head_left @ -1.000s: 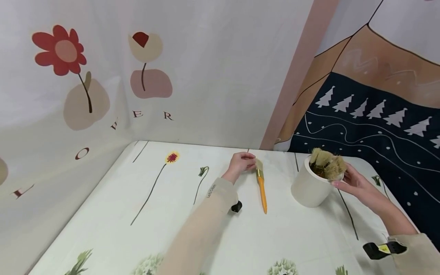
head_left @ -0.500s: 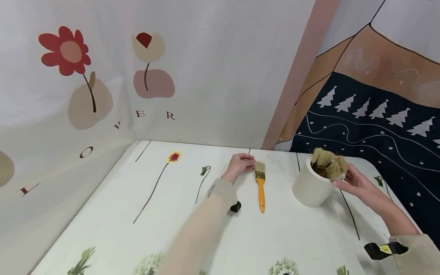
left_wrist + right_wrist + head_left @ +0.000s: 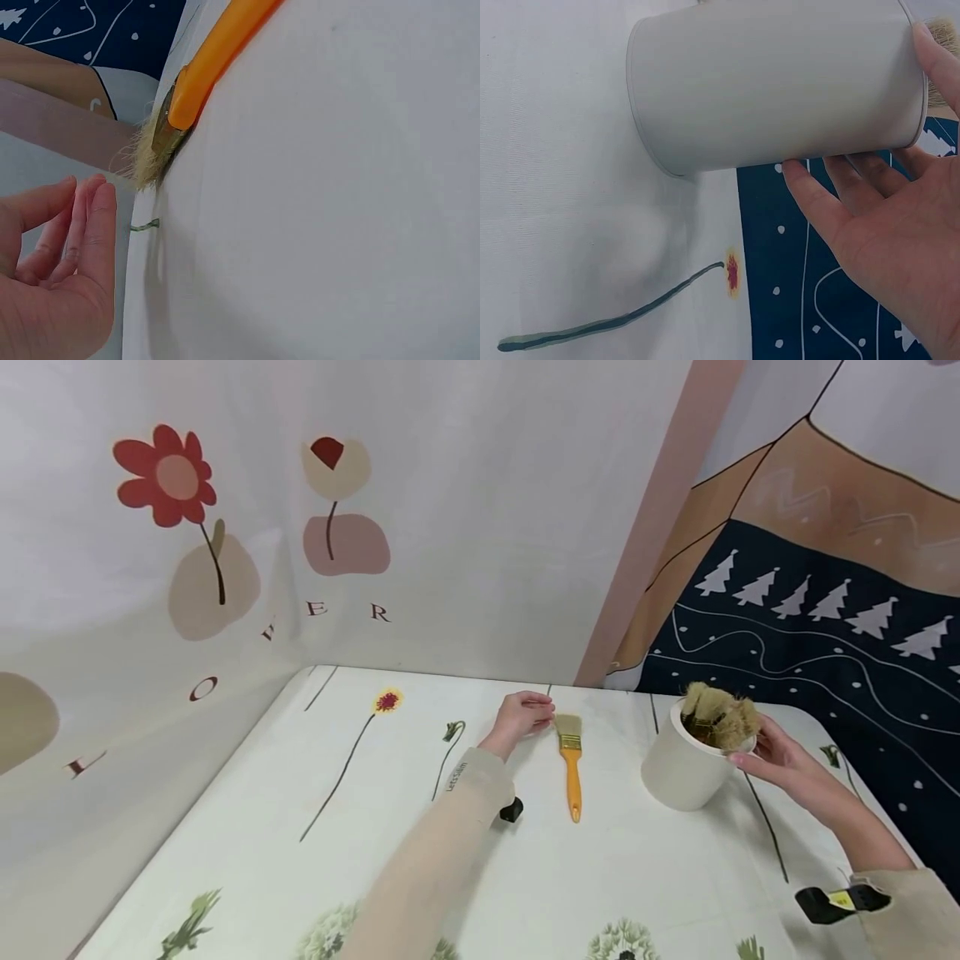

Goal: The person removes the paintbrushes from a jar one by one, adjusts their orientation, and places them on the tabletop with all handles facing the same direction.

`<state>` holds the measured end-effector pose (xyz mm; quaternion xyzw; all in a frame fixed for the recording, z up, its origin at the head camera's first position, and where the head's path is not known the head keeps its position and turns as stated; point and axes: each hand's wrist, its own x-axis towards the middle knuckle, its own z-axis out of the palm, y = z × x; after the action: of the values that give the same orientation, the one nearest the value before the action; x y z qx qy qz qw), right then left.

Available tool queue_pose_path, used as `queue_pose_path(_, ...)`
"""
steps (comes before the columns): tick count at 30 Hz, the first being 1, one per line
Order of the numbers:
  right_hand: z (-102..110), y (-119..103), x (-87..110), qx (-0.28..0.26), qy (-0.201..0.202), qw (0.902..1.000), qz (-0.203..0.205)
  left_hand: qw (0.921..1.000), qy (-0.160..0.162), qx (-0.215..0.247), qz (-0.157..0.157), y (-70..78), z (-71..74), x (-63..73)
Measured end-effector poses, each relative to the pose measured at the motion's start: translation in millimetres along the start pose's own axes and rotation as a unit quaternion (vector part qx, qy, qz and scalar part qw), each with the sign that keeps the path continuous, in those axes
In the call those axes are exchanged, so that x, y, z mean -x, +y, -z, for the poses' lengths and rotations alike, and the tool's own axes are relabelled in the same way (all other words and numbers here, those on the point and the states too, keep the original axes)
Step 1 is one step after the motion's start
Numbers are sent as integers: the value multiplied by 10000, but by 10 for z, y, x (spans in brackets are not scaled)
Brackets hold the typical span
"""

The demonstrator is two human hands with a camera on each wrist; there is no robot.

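Observation:
A paintbrush (image 3: pixel 572 767) with an orange handle and pale bristles lies on the white cloth, its bristle end away from me. My left hand (image 3: pixel 520 718) is at the bristle tips. In the left wrist view, its thumb and fingers (image 3: pixel 96 232) are nearly straight and close together beside the stray bristles. To the right is a white cylindrical pot (image 3: pixel 678 768), with bushy pale bristles (image 3: pixel 716 718) sticking out of its top. My right hand (image 3: pixel 787 764) holds the pot near its rim from the right. Its thumb (image 3: pixel 937 64) is at the rim and its fingers lie along the side.
The tablecloth (image 3: pixel 480 877) has printed flowers and stems. Behind it hangs a pale curtain (image 3: pixel 480 527) with flower drawings and letters. A dark blue cloth (image 3: pixel 795 635) with white trees hangs at the right, close to the pot.
The paintbrush has turned from its narrow edge to show its flat face, and its handle has swung slightly left. Both hands stay in nearly the same places, and the head view shifts slightly.

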<state>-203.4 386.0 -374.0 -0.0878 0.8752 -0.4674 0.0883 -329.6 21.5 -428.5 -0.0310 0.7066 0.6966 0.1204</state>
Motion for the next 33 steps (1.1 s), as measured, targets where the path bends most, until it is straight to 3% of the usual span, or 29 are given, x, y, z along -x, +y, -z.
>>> queue_pose_path(26,-2,0,-5,49,-20,10000,-46,9994,-87,254,-197,192,-49,157)
queue_pose_path(33,-7,-15,4,62,1,10000,-37,9995,-165,66,-244,240,-95,222)
